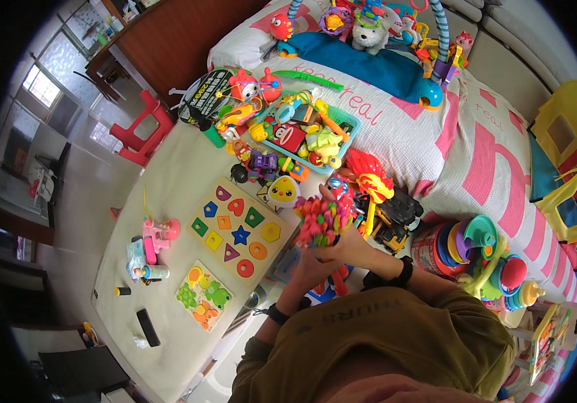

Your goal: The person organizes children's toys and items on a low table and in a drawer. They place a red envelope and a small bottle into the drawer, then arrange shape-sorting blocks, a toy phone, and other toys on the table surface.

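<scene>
Both hands meet close to my body, at the table's near edge. My left hand [313,272] and my right hand [356,249] are closed around a bunch of small multicoloured pieces [322,219], mostly pink, red, yellow and green; what exactly they are cannot be told. A thumb stands up behind the bunch. Left of it lies a wooden shape puzzle board [228,195] with coloured pieces in it. A round yellow chick toy [283,191] sits just beyond the bunch. A red and yellow toy [375,184] stands to the right, beside black toy vehicles [402,209].
A teal basket [351,132] full of toys stands at the table's far side. A small animal puzzle [212,302], a black case [147,327] and a pink toy [155,237] lie on the left. Stacking cups [480,231] stand at right, near the covered sofa [475,166].
</scene>
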### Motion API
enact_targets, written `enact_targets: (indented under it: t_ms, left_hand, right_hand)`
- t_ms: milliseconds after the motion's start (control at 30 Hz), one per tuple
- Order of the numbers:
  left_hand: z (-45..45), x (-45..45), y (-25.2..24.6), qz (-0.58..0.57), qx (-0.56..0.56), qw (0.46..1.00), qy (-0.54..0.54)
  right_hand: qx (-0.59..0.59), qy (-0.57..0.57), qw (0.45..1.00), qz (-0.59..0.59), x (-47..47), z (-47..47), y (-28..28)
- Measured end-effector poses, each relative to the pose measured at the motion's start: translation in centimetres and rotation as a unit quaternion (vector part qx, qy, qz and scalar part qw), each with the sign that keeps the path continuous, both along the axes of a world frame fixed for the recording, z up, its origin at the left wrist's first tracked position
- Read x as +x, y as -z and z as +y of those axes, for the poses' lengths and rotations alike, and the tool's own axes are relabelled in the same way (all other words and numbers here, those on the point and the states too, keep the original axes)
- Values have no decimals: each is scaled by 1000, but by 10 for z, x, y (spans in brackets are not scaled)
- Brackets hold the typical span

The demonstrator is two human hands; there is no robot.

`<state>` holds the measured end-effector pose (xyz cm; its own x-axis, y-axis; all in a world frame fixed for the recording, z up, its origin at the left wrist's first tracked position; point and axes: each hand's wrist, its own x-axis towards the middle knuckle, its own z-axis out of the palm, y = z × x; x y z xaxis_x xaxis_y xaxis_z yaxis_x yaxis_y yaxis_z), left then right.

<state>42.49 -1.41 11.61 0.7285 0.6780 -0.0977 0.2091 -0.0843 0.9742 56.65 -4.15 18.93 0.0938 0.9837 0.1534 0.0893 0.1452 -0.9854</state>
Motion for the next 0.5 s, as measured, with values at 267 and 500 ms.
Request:
enact_targets:
  t_ms: [267, 500]
  left_hand:
    - [19, -8, -18, 0, 122, 992, -17]
    - [181, -130, 43, 90, 210, 890, -394]
  right_hand:
    - [41, 111, 993, -22, 42, 15, -3]
    - [110, 183, 965, -152, 128, 29, -40]
